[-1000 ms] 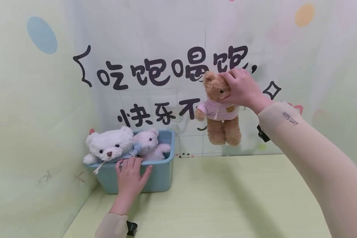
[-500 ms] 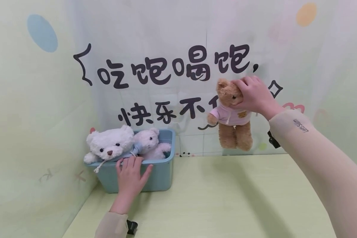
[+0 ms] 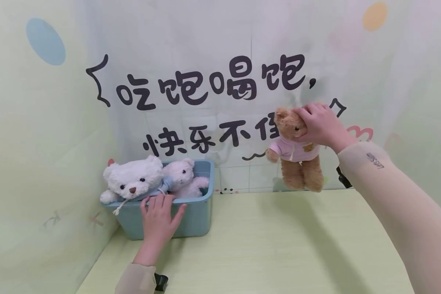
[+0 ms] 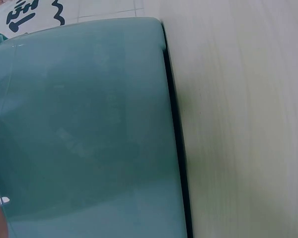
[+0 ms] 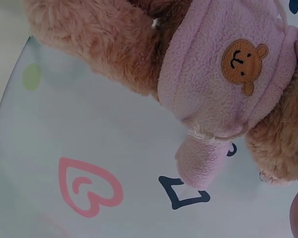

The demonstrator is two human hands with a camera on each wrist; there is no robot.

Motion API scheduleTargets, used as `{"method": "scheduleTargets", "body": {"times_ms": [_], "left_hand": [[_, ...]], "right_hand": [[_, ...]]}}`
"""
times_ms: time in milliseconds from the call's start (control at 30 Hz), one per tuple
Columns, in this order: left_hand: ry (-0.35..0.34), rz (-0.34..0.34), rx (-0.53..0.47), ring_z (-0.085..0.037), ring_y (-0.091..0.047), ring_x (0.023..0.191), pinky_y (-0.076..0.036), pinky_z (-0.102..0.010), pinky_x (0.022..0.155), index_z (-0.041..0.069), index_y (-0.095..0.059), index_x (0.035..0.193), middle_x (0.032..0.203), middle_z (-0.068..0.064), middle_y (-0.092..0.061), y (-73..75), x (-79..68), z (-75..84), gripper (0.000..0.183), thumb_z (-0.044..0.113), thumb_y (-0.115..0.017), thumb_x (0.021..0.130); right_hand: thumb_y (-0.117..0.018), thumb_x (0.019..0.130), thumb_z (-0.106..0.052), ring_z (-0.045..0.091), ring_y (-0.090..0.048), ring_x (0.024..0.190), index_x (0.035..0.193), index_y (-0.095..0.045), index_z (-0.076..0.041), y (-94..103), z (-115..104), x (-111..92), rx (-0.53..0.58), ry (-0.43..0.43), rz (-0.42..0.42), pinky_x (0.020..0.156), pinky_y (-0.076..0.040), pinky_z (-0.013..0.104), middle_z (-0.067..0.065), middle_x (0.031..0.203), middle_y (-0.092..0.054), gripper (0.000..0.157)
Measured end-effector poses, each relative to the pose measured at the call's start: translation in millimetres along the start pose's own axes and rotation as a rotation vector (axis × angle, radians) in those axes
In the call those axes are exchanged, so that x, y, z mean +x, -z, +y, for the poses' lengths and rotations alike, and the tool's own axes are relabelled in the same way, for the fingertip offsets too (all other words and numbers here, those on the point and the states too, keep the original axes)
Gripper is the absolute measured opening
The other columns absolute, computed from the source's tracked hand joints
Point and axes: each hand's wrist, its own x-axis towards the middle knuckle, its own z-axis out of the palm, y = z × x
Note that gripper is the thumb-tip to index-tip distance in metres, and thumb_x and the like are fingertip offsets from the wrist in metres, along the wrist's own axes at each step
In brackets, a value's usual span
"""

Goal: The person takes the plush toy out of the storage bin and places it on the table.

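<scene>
A brown teddy bear point(image 3: 292, 149) in a pink hoodie hangs upright above the table's far side, gripped by the head in my right hand point(image 3: 321, 124). The right wrist view shows its pink hoodie point(image 5: 203, 74) with a bear-face patch, close up. My left hand point(image 3: 159, 216) holds the front rim of a blue plastic bin point(image 3: 200, 222), fingers hooked over it and thumb outside. Inside the bin lie a white teddy bear point(image 3: 137, 173) with a blue top and a pale pink plush bear point(image 3: 180, 173). The bin's wall point(image 4: 89, 124) fills much of the left wrist view.
A pale wood-grain table point(image 3: 264, 245) extends right of the bin. Behind stands a printed backdrop point(image 3: 206, 32) with large black lettering. Another pale panel point(image 3: 40, 143) closes off the left side, near the bin.
My right hand has carried the brown teddy bear to the right and downward, closer to the table. My left hand stays on the bin's rim, and the bin and its bears keep their places.
</scene>
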Motion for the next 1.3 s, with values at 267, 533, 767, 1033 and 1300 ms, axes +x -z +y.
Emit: {"method": "scheduleTargets", "body": {"times_ms": [267, 533, 767, 1033, 1300], "left_hand": [[0.005, -0.01, 0.0, -0.038, -0.046, 0.089, -0.024, -0.059, 0.094, 0.005, -0.057, 0.1, 0.091, -0.014, -0.052, 1.7, 0.0, 0.3, 0.058, 0.06, -0.039, 0.096], [0.012, -0.042, 0.009, -0.038, -0.046, 0.09, -0.023, -0.059, 0.095, 0.005, -0.057, 0.101, 0.092, -0.014, -0.053, 2.6, -0.3, 0.2, 0.059, 0.061, -0.038, 0.096], [0.015, -0.055, 0.007, -0.038, -0.046, 0.091, -0.023, -0.059, 0.095, 0.005, -0.057, 0.101, 0.093, -0.015, -0.053, 3.0, -0.3, 0.6, 0.059, 0.06, -0.038, 0.096], [0.013, -0.04, 0.021, -0.038, -0.047, 0.09, -0.023, -0.059, 0.095, 0.005, -0.057, 0.102, 0.094, -0.015, -0.054, 2.3, -1.3, -2.0, 0.058, 0.06, -0.038, 0.096], [-0.01, 0.004, 0.012, -0.037, -0.047, 0.089, -0.024, -0.059, 0.094, 0.004, -0.057, 0.1, 0.092, -0.014, -0.054, -0.1, -0.3, -1.5, 0.057, 0.059, -0.04, 0.096]], "right_hand": [[-0.09, 0.061, -0.021, 0.04, -0.053, 0.089, 0.118, -0.058, -0.004, -5.8, 3.4, -9.5, -0.003, -0.004, -0.022, 0.087, -0.038, 0.055, 0.019, 0.097, -0.057, 0.067], [-0.09, 0.061, -0.023, 0.043, -0.055, 0.09, 0.117, -0.059, -0.005, -26.6, 8.6, -28.4, -0.013, 0.017, 0.009, 0.083, -0.039, 0.056, 0.021, 0.098, -0.059, 0.067], [-0.089, 0.059, -0.023, 0.042, -0.056, 0.082, 0.114, -0.058, -0.004, -41.4, 14.2, -40.5, -0.016, 0.023, 0.019, 0.075, -0.042, 0.055, 0.019, 0.091, -0.058, 0.066], [-0.09, 0.057, -0.025, 0.043, -0.056, 0.083, 0.112, -0.059, -0.003, -69.3, 17.8, -58.9, 0.019, 0.037, 0.047, 0.076, -0.043, 0.056, 0.02, 0.092, -0.058, 0.066], [-0.091, 0.054, -0.017, 0.043, -0.055, 0.087, 0.119, -0.057, -0.002, -88.1, 16.2, -88.0, 0.045, 0.028, 0.039, 0.082, -0.041, 0.057, 0.022, 0.095, -0.058, 0.074]]}}
